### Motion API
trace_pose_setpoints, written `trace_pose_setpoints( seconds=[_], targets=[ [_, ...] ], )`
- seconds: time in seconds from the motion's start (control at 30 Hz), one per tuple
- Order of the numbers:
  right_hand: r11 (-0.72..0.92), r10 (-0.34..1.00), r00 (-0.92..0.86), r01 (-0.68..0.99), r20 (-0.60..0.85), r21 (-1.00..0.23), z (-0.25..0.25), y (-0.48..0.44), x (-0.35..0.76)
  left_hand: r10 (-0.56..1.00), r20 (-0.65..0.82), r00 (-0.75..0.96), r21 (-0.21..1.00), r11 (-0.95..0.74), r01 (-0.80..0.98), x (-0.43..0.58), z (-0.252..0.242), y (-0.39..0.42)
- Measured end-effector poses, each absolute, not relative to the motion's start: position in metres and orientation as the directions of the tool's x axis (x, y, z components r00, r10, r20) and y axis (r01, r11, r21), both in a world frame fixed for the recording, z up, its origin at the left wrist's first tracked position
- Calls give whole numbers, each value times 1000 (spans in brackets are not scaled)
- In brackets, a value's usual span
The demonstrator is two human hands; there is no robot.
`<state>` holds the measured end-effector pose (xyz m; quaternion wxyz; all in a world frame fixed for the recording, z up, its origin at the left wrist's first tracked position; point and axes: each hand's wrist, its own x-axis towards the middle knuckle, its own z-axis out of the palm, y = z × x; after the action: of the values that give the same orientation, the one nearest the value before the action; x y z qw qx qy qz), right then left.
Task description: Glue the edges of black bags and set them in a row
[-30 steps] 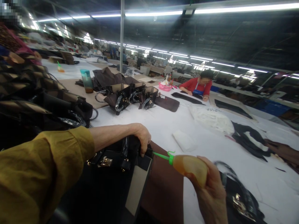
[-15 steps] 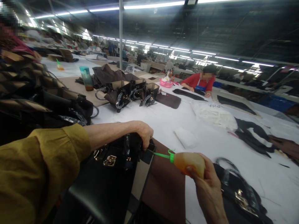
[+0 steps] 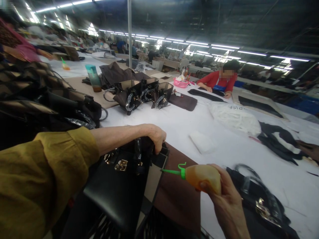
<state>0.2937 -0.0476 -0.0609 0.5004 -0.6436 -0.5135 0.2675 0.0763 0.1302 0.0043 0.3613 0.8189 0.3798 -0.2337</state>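
Note:
My right hand [image 3: 224, 192] is wrapped round a squeeze bottle [image 3: 201, 177] of amber liquid, held on its side. Its green nozzle points left, the tip close to the checked side panel of a black handbag [image 3: 117, 192]. At that bag's upper edge, my left hand [image 3: 157, 136] is closed with fingers bent down, gripping the rim near the side panel. Gold hardware and a plastic-wrapped handle show on the bag's front. Beneath it lies a brown sheet [image 3: 183, 196], its material unclear.
Another black handbag [image 3: 259, 202] lies at right. Several finished-looking bags [image 3: 142, 96] stand beyond, with more piled at left. A teal-lidded bottle [image 3: 93, 78] stands behind. Across the white table [image 3: 179, 122], a person in red [image 3: 216, 81] works near a white plastic bag [image 3: 235, 118].
The nozzle tip has come away from beside my left fingers and now sits lower along the side panel. The camera view has shifted slightly.

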Motion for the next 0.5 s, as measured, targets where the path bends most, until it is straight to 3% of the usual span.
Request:
trace_pose_setpoints(
  seconds=[0.5],
  targets=[
    [-65,951,303,403,66,-913,-77,-73,289,457,-660,596,421,-431,798,74,5,128]
  ],
)
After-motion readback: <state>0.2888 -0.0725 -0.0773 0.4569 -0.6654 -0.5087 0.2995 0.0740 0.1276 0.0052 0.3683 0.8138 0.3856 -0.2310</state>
